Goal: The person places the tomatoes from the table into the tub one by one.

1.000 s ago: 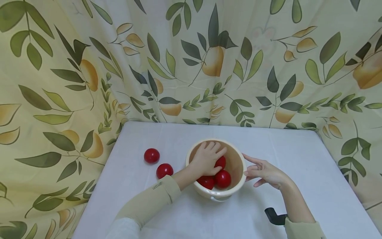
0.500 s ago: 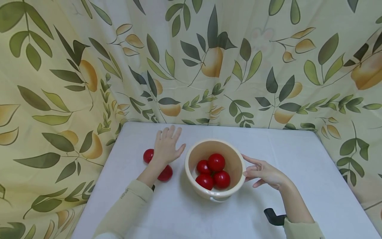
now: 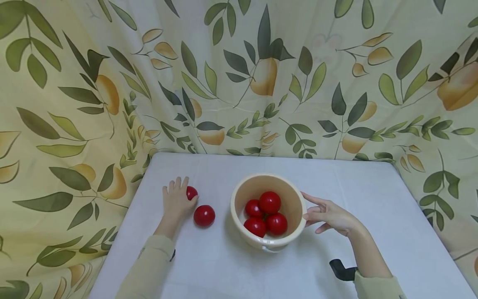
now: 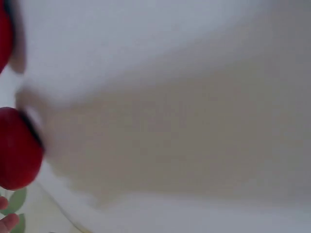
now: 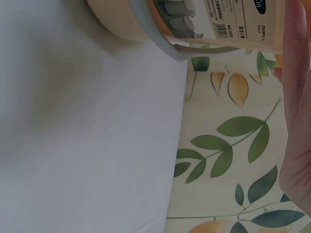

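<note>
My left hand [image 3: 176, 202] reaches over a glossy red tomato [image 3: 192, 192] at the left of the table, its fingers spread and the thumb at the near side. In the left wrist view fingertips [image 4: 7, 221] show just below that tomato [image 4: 19, 148], apart from it. A second tomato [image 3: 204, 216] lies closer to me. Several tomatoes [image 3: 270, 202] sit inside a cream bucket [image 3: 239, 226]. My right hand [image 3: 332, 216] rests its extended fingers against the bucket's right side at the rim; the right wrist view shows it beside the labelled wall [image 5: 267, 36].
A white cloth covers the table [image 3: 276, 274]. Behind it and at both sides hangs a leaf-and-fruit patterned curtain [image 3: 239, 83]. A pale handle [image 5: 170, 51] hangs around the bucket. A black wrist mount [image 3: 341, 270] juts from my right wrist.
My left hand has come out of the bucket, leaving a tomato there, and moved left to the far loose tomato. The right hand stays at the bucket.
</note>
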Demonstrator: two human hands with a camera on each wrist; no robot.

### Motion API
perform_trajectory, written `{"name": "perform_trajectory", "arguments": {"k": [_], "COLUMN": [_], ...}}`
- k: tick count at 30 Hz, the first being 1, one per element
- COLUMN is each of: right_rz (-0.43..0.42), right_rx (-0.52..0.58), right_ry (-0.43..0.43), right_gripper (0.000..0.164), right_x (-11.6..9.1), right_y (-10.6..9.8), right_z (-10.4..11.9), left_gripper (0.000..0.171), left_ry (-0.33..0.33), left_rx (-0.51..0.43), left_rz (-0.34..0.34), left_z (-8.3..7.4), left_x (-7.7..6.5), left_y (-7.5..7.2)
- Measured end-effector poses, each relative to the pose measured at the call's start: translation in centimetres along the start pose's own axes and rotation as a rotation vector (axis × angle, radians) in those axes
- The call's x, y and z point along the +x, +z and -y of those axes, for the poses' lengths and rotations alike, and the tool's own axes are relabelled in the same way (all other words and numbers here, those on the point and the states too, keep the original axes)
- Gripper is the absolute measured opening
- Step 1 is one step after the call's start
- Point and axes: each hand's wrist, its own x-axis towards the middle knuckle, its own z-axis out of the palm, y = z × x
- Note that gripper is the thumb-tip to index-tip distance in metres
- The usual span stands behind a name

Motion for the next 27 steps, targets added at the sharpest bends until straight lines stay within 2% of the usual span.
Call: {"name": "perform_trajectory", "arguments": {"k": [5,11,20,27], "right_rz": [0.002,0.004,-0.007,-0.003], "right_rx": [0.000,0.003,0.001,0.003], "right_ry": [-0.004,-0.009,-0.002,-0.001], "right_gripper": [0.078,0.078,0.078,0.078], "right_x": [0.0,0.0,0.0,0.0], "right_y": [0.0,0.0,0.0,0.0], "right_z": [0.1,-0.1,-0.1,-0.1], "left_gripper": [0.077,0.086,0.079,0.077], "left_ry": [-0.043,-0.084,-0.081,-0.104], "left_rx": [-0.011,-0.031,-0.035,-0.074], "left_rz": [0.037,0.085,0.036,0.034], "left_z": [1.0,1.6,1.9,1.7], "left_x": [-0.2,-0.7,-0.9,-0.6], "left_y": [1.5,2.2,2.9,3.0]}}
